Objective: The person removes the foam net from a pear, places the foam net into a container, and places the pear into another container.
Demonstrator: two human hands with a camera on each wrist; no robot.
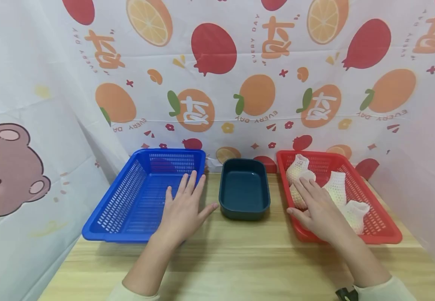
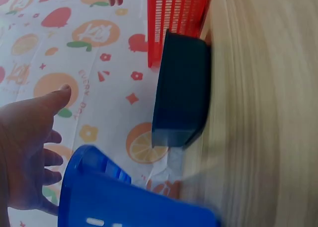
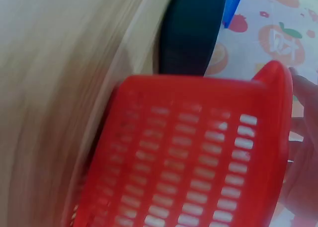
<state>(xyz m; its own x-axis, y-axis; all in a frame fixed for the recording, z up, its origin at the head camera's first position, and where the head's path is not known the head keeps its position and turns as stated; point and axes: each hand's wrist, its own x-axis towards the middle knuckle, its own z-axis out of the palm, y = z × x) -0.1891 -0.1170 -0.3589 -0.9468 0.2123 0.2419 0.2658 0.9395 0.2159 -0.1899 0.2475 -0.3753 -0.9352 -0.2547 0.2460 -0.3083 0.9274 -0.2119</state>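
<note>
My left hand [image 1: 182, 209] is held over the right side of a blue plastic basket [image 1: 106, 239], fingers spread and nothing in them. The inside of that basket shows no contents. My right hand [image 1: 317, 209] reaches over the left part of a red plastic basket [image 1: 381, 239], its fingers straight and overlapping the wrapped pieces there. Several pale pieces in white foam netting lie in the red basket, one foam-netted piece [image 1: 336, 188] near its middle and another foam-netted piece [image 1: 356, 215] nearer the front. The right hand hides part of them.
Between the two baskets a dark green rectangular container [image 1: 244, 213] stands on the wooden table [image 1: 240, 267]. A white curtain [image 1: 225, 92] printed with fruit hangs close behind all three. Another cloth [image 1: 10, 171] with a bear print hangs at the left.
</note>
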